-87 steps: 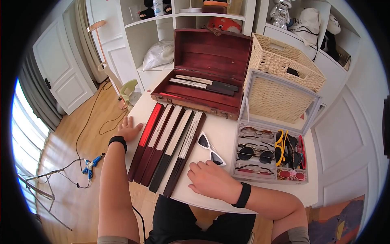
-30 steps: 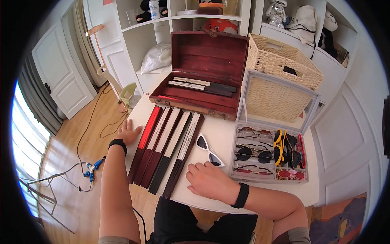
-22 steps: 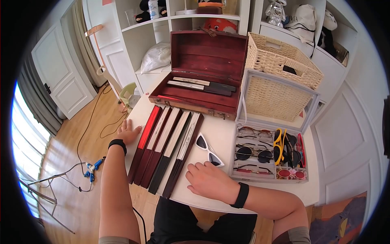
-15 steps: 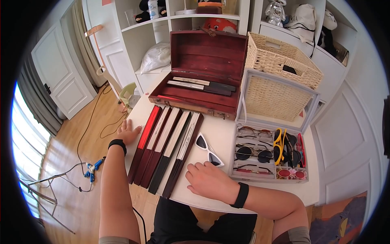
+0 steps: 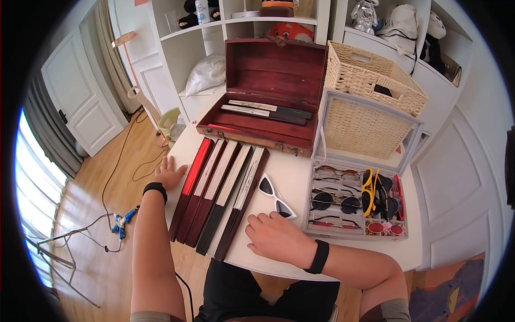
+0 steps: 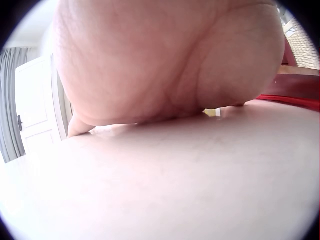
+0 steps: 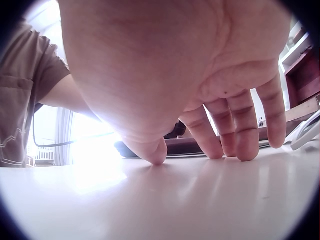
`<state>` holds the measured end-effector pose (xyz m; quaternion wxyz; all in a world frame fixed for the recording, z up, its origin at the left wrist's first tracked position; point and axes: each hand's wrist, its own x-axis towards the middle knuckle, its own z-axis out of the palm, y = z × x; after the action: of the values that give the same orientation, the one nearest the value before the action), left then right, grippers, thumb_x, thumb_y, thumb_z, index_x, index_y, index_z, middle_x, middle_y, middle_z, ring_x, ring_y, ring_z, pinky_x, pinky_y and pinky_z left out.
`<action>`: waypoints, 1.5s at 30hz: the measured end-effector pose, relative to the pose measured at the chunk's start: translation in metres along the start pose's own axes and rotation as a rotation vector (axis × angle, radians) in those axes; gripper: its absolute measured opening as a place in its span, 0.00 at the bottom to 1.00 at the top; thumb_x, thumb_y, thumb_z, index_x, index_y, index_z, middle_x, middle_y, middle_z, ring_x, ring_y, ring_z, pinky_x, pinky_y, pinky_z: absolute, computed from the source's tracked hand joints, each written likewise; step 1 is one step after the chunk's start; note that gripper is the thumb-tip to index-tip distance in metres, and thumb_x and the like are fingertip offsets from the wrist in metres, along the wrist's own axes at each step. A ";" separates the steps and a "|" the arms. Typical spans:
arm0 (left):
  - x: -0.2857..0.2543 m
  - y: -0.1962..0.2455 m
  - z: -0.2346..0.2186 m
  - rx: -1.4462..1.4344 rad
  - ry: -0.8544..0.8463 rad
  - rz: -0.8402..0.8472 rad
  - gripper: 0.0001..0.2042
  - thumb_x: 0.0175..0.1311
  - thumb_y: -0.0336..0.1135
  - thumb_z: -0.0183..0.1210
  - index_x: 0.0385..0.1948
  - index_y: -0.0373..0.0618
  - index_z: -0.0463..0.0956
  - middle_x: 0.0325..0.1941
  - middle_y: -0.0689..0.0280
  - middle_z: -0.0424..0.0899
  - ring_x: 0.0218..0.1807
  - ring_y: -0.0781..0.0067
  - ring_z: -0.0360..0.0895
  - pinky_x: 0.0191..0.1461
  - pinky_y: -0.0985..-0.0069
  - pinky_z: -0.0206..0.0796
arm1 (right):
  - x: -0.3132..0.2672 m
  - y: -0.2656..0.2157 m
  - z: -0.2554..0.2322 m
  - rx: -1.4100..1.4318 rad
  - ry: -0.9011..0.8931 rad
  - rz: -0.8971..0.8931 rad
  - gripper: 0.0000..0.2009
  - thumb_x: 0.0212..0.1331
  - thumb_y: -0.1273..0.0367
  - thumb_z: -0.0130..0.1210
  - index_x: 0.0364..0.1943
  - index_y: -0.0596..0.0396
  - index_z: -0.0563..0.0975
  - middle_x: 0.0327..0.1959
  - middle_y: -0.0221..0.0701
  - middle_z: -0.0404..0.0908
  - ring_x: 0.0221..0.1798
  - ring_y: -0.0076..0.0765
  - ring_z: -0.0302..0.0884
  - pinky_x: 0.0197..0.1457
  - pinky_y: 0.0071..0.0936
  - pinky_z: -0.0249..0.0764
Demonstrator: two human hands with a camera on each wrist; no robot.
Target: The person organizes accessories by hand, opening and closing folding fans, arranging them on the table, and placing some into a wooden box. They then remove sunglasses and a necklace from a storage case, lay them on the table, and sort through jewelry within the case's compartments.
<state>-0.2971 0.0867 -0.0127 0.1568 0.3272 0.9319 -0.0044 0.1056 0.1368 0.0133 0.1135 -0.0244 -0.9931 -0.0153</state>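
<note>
Resting spread left hand (image 5: 170, 174) on table (image 5: 292, 166), beside folded fans (image 5: 215, 185); propping right hand (image 5: 280, 239) on loosely bent fingers, near white sunglasses (image 5: 276, 198). Can read "VIA" on drawstring bag (image 5: 401, 35); cannot make out fan markings.

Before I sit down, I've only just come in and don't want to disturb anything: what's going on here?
A person's left hand rests on the white table, beside a row of what look like folded fans; the right hand touches the tabletop near the white sunglasses. Neither hand holds anything. Behind the row, an open dark red case holds more fans, and to the right an open grey box holds other eyewear.
</note>
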 end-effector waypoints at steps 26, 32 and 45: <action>0.020 -0.010 0.009 0.011 0.029 0.012 0.46 0.68 0.72 0.39 0.80 0.54 0.40 0.86 0.59 0.34 0.83 0.38 0.36 0.83 0.53 0.35 | 0.000 0.025 -0.036 -0.055 0.078 0.218 0.14 0.59 0.58 0.63 0.38 0.53 0.80 0.36 0.31 0.75 0.42 0.35 0.76 0.54 0.36 0.67; 0.012 -0.006 0.005 0.007 0.010 0.004 0.46 0.67 0.73 0.38 0.80 0.53 0.40 0.85 0.57 0.33 0.84 0.42 0.32 0.84 0.56 0.31 | -0.008 0.039 -0.025 -0.144 -0.034 0.320 0.16 0.60 0.58 0.62 0.45 0.55 0.81 0.42 0.38 0.81 0.46 0.41 0.80 0.67 0.48 0.64; 0.017 -0.011 0.008 0.000 0.001 0.003 0.46 0.67 0.73 0.38 0.80 0.55 0.38 0.85 0.58 0.32 0.83 0.39 0.32 0.84 0.54 0.30 | -0.008 0.038 -0.010 -0.160 0.032 0.294 0.01 0.59 0.73 0.54 0.33 0.52 0.76 0.29 0.31 0.78 0.34 0.35 0.79 0.49 0.37 0.68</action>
<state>-0.3143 0.0879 -0.0265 0.1564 0.3286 0.9314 -0.0042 0.1173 0.1742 0.0218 0.1279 -0.1782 -0.9725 -0.0780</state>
